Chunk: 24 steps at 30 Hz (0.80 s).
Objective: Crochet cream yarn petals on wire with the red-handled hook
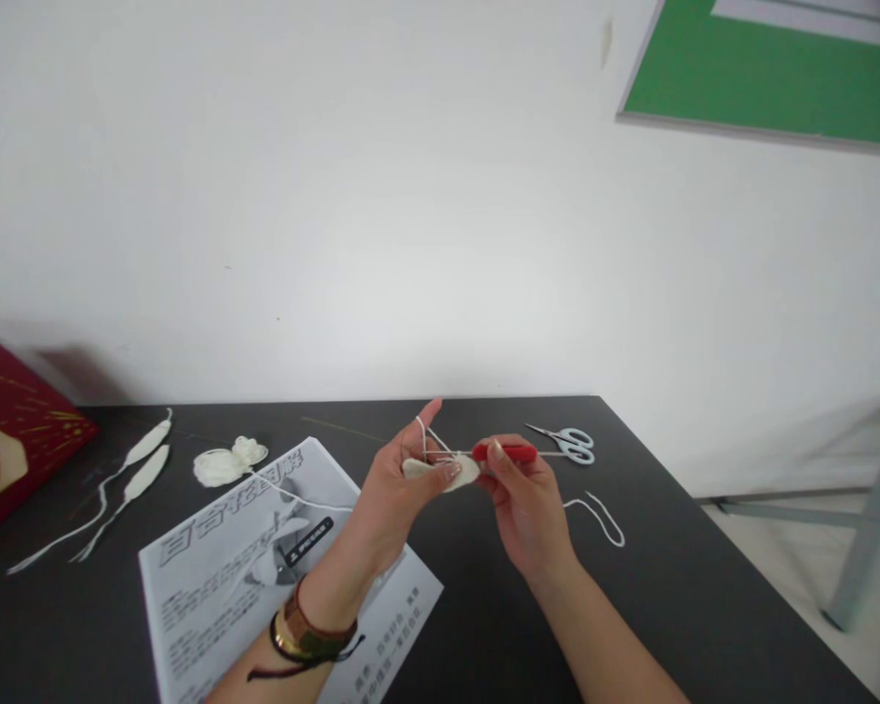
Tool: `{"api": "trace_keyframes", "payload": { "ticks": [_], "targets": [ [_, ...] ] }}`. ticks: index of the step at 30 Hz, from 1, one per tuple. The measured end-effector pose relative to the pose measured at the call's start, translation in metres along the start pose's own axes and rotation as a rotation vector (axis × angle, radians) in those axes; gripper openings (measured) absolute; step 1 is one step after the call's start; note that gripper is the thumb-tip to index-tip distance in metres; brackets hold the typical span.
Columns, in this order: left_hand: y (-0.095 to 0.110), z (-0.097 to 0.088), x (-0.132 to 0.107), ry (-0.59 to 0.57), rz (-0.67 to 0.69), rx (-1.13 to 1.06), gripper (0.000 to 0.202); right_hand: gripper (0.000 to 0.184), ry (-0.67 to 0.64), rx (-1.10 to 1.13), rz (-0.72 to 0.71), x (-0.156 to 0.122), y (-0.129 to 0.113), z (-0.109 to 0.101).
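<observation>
My left hand pinches a small white crocheted piece between thumb and fingers. White yarn loops over its raised index finger and runs down to the piece. A crochet hook with a red handle is gripped in my right hand, its thin metal shaft reaching left to the yarn above the piece. The hook's tip is too small to make out. From beside my right hand a loose white yarn tail curls onto the table.
Scissors lie behind my right hand. Under my left forearm rests a printed sheet, with a white yarn bundle at its top edge. Two white leaf-shaped pieces with tails lie left, near a red box. The black table meets a wall.
</observation>
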State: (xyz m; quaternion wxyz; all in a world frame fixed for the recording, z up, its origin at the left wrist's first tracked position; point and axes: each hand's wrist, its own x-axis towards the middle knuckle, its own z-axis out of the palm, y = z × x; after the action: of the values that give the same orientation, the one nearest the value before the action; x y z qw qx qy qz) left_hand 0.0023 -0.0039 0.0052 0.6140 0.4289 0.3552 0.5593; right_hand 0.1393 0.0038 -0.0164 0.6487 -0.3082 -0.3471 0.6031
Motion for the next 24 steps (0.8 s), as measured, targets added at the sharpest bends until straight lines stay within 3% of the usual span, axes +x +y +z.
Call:
{"api": "trace_keyframes", "payload": {
  "ticks": [5, 9, 20, 24],
  "targets": [
    [0.007, -0.006, 0.001, -0.094, -0.012, 0.127, 0.076, 0.01, -0.024, 0.126, 0.125, 0.005, -0.007, -0.004],
    [0.01, -0.005, 0.0, -0.095, 0.009, 0.231, 0.075, 0.014, -0.053, 0.155, 0.172, 0.008, -0.013, -0.006],
    [0.013, -0.008, 0.001, -0.042, 0.076, 0.378, 0.069, 0.011, -0.051, -0.038, -0.045, 0.003, -0.007, -0.005],
    [0.012, -0.007, 0.001, 0.051, 0.107, 0.472, 0.069, 0.008, -0.053, -0.163, -0.146, 0.001, -0.006, -0.004]
  ]
}}
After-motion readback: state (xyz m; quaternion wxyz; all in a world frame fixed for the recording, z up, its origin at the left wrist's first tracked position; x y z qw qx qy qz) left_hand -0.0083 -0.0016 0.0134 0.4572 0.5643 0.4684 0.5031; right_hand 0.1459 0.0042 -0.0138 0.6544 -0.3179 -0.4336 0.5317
